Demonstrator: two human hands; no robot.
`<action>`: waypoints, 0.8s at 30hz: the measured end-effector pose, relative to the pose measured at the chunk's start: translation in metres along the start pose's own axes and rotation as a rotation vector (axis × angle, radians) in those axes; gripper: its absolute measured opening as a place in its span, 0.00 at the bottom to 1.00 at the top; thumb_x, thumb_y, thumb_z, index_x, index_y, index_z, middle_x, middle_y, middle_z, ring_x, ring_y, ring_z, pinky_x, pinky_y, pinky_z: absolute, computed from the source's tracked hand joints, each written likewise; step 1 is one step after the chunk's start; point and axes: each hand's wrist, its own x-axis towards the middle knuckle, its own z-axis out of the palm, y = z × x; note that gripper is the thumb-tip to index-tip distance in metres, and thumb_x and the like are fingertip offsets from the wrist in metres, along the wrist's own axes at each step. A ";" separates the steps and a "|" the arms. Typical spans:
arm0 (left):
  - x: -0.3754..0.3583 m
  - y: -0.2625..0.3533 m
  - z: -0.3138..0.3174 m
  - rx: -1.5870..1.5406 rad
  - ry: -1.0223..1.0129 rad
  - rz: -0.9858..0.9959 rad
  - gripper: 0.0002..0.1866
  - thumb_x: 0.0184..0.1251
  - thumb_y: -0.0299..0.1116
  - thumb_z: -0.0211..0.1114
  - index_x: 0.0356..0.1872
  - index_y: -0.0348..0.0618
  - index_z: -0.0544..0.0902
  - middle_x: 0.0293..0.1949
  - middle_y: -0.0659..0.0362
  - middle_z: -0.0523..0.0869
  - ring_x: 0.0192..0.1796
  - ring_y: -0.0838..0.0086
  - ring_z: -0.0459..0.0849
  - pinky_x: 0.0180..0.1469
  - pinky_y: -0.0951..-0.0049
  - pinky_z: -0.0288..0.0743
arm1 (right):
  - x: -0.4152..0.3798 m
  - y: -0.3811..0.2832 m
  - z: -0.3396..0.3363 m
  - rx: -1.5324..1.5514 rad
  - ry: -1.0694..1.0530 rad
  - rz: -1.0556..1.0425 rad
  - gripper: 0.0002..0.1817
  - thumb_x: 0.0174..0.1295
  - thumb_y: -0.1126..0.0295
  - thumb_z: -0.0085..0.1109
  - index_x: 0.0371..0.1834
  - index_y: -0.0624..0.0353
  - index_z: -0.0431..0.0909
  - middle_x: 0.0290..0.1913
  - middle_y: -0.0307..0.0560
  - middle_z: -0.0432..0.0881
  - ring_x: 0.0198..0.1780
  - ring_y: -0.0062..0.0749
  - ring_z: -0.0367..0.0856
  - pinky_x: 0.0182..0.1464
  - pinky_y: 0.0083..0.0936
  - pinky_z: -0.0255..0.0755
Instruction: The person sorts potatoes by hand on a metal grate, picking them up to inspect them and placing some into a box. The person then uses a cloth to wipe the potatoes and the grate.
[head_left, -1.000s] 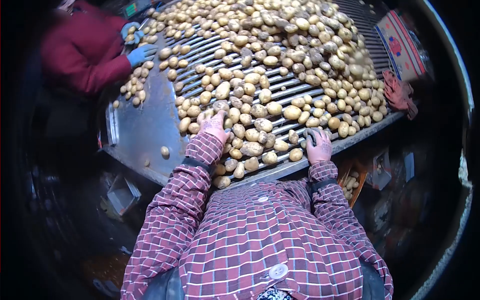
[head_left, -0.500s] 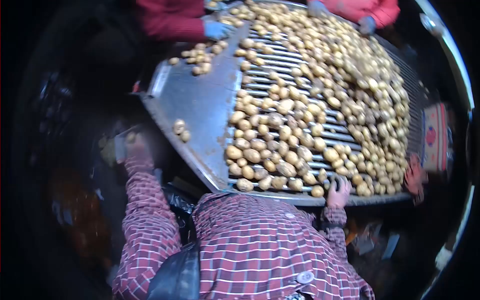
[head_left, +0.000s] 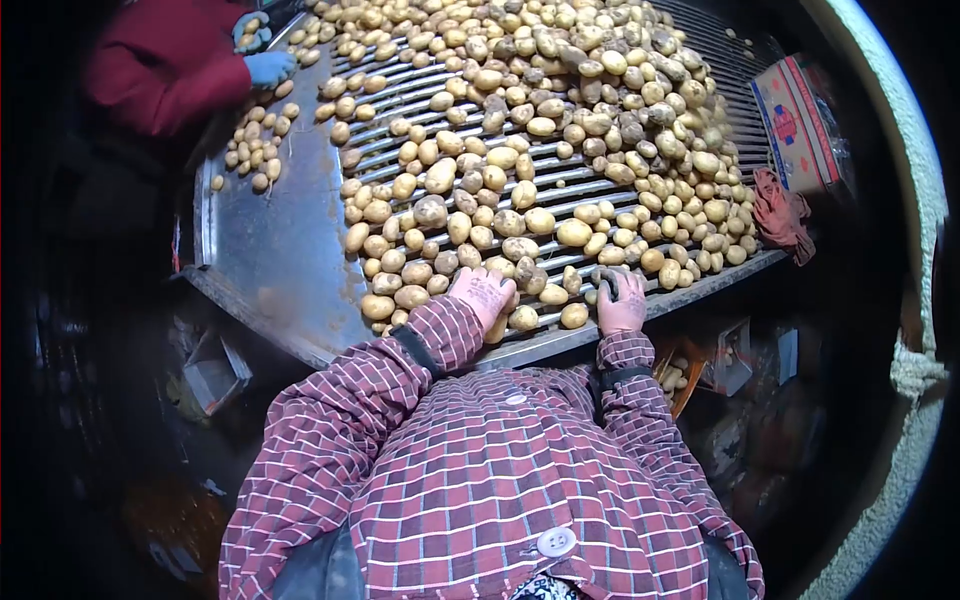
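Many potatoes [head_left: 440, 178] lie on a grate of metal bars [head_left: 560, 165], some with dark, dirty skins. At the front rim, my left hand [head_left: 484, 294], in a pinkish glove, has its fingers bent down among the potatoes. A potato [head_left: 496, 329] shows under its palm and seems to be in its grasp; the fingertips are partly hidden. To the right, my right hand [head_left: 622, 302], gloved with dark fingertips, rests at the grate's edge beside a few potatoes. Its fingers are apart, with no potato visible in them.
A sloping metal plate [head_left: 280, 230] adjoins the grate on the left. Across it, another person's blue-gloved hands [head_left: 270, 68] handle potatoes. A printed carton [head_left: 797, 125] and red cloth [head_left: 780, 215] are at the right. An open box [head_left: 215, 372] stands below left; a pale pipe [head_left: 915, 180] curves along the right.
My left hand has come from over the box at lower left to the potatoes at the front rim. My right hand stays at the edge. The view has shifted right.
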 end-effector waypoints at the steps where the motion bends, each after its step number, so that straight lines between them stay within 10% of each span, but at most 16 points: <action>1: -0.004 -0.006 -0.010 -0.223 0.024 0.005 0.22 0.56 0.37 0.70 0.54 0.53 0.80 0.50 0.53 0.83 0.54 0.57 0.83 0.54 0.58 0.75 | -0.001 -0.002 -0.002 -0.004 0.008 0.000 0.14 0.57 0.66 0.63 0.47 0.52 0.83 0.51 0.50 0.82 0.58 0.49 0.77 0.64 0.42 0.69; 6: -0.043 -0.066 -0.004 -1.950 0.204 -0.062 0.31 0.63 0.45 0.71 0.64 0.42 0.74 0.54 0.53 0.84 0.55 0.62 0.85 0.60 0.59 0.79 | 0.000 -0.010 -0.006 0.038 0.042 -0.007 0.13 0.57 0.67 0.63 0.46 0.52 0.84 0.49 0.48 0.83 0.57 0.48 0.78 0.62 0.42 0.70; 10: -0.078 -0.085 -0.021 -2.556 0.230 0.004 0.25 0.71 0.48 0.64 0.61 0.45 0.75 0.54 0.51 0.83 0.56 0.56 0.84 0.55 0.56 0.84 | -0.002 -0.005 0.000 0.017 0.043 0.005 0.13 0.57 0.66 0.63 0.46 0.51 0.84 0.52 0.49 0.82 0.57 0.49 0.77 0.62 0.43 0.70; 19: -0.071 -0.074 -0.016 -1.713 0.469 -0.492 0.25 0.73 0.56 0.58 0.51 0.44 0.82 0.37 0.60 0.85 0.32 0.78 0.79 0.30 0.73 0.74 | 0.007 -0.069 -0.024 0.167 0.067 -0.151 0.19 0.54 0.67 0.66 0.51 0.56 0.81 0.54 0.50 0.80 0.57 0.47 0.75 0.62 0.43 0.67; 22: -0.053 -0.056 0.004 -0.827 0.630 -0.093 0.24 0.72 0.52 0.60 0.53 0.39 0.81 0.40 0.49 0.87 0.43 0.58 0.87 0.50 0.60 0.79 | 0.000 -0.152 -0.025 1.049 -0.389 0.030 0.38 0.56 0.57 0.71 0.69 0.60 0.69 0.66 0.59 0.74 0.70 0.48 0.69 0.70 0.38 0.63; 24: -0.050 -0.042 0.025 -0.489 0.634 0.065 0.17 0.77 0.40 0.55 0.53 0.37 0.81 0.47 0.44 0.86 0.44 0.48 0.86 0.50 0.55 0.79 | -0.007 -0.174 -0.006 0.905 -0.490 -0.110 0.39 0.55 0.54 0.72 0.68 0.60 0.70 0.64 0.59 0.76 0.68 0.48 0.72 0.69 0.36 0.66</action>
